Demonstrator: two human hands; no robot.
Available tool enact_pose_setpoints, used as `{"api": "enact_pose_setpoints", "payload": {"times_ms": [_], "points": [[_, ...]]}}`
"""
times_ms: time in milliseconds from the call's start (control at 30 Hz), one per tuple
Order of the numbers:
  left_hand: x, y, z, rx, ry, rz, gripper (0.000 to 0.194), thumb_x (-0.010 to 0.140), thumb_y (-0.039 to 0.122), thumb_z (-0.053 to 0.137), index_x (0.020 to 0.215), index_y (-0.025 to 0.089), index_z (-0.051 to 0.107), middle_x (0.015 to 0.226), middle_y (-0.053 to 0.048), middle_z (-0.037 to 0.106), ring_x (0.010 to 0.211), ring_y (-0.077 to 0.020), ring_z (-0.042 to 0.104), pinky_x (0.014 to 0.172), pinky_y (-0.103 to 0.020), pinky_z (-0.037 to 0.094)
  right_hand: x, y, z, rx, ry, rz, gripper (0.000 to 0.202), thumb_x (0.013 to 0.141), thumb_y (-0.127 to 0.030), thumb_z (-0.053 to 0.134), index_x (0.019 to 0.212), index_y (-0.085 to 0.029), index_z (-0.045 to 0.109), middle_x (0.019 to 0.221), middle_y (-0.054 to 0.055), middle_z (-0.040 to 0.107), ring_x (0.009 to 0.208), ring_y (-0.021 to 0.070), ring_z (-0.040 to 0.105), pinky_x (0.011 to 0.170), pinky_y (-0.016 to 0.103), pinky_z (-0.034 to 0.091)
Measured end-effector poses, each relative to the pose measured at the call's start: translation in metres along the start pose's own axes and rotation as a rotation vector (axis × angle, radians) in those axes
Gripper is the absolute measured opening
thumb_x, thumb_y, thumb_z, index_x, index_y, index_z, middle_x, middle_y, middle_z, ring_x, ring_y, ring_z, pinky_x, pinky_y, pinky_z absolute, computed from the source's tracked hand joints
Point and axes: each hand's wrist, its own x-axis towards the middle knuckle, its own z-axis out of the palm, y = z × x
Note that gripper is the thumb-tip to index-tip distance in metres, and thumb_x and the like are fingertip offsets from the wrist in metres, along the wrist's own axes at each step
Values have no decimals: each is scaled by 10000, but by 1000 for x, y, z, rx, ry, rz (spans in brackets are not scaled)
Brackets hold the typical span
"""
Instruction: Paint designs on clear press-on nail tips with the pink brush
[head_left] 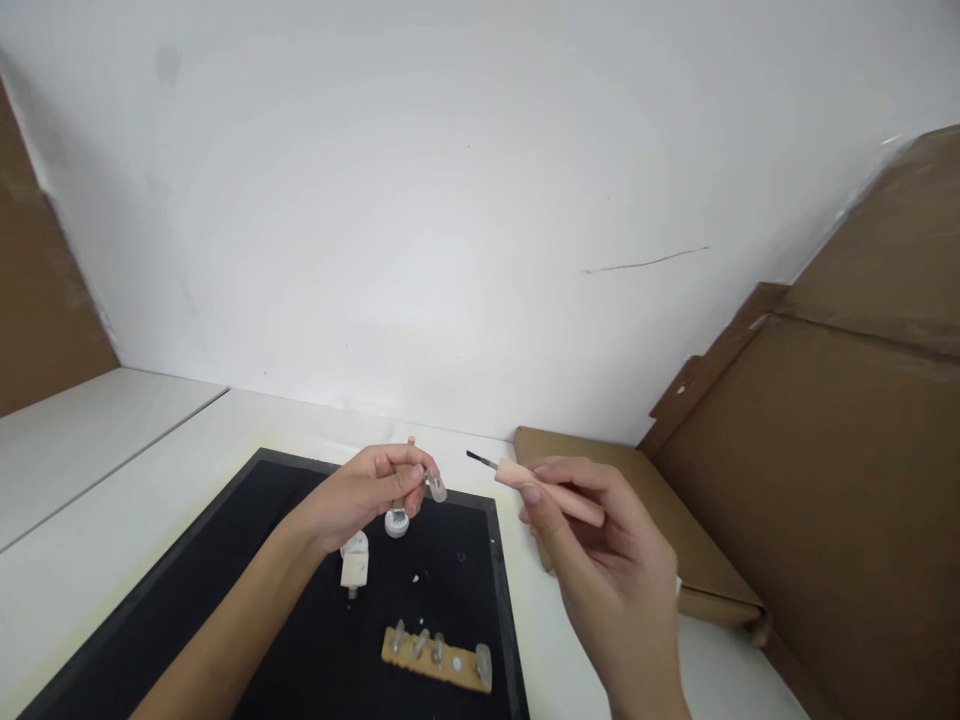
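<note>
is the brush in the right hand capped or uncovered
Uncovered: the brush shows its dark tip bare in the air, apart from the translucent piece in the left hand.

The brush handle [576, 503] is peach, its bristles [475, 457] black, the mat [442, 550] black, the strip [469, 671] tan.

A white wall [420, 220] with a thin dark line [646, 264] rose behind a white tabletop [150, 510]. At right, a flat brown cardboard box [705, 565] lay beside a tall brown cardboard panel [862, 430]; a brown cardboard sheet [45, 290] stood at left.
</note>
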Motion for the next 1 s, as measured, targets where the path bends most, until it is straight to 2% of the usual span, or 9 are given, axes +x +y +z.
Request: {"api": "enact_pose_setpoints", "payload": {"times_ms": [133,233,367,533,633,800,1000], "points": [[0,-1,1,-11,19,15,344,726,464,759,787,144,649,550,33,549,533,-95,475,562,-225,349,1,-3,-4,-86,-47,-87,89,841,-176,638,784,-225,590,674,-8,592,581,133,545,512,247,430],[1,-1,3,-32,20,20,371,720,490,754,753,138,642,552,31,542,535,-97,478,569,-227,363,1,-3,-4,-64,-67,-95,87,821,-182,667,798,-229,598,674,-15,578,585,130,533,481,234,401],[3,-1,6,-85,37,4,357,730,463,757,731,125,643,559,34,525,522,-80,453,554,-213,360,0,1,-3,-16,-72,-116,66,832,-174,657,825,-230,623,708,-2,584,634,142,559,503,239,432],[6,-3,10,-175,58,-32,348,699,424,797,716,116,635,579,44,493,512,-55,407,541,-187,373,0,5,1,-15,-88,-178,95,900,-180,560,846,-217,628,753,20,623,679,157,604,561,269,490],[8,-3,13,-203,64,-49,373,673,426,816,671,112,615,559,47,476,497,-48,389,520,-177,364,0,7,3,-26,-109,-222,71,887,-176,576,920,-220,621,749,13,644,649,152,618,558,261,501],[10,0,18,-218,72,-63,392,651,413,832,611,113,583,549,43,479,475,-43,392,496,-177,358,0,5,6,-54,-140,-310,142,897,-166,569,1018,-229,611,816,37,686,692,166,649,581,267,520],[15,5,20,-231,95,-67,426,608,439,851,613,119,568,530,56,465,473,-37,384,491,-159,358,4,1,8,-80,-255,-404,122,893,-179,587,1008,-218,602,774,36,691,645,164,642,564,279,516]]}}
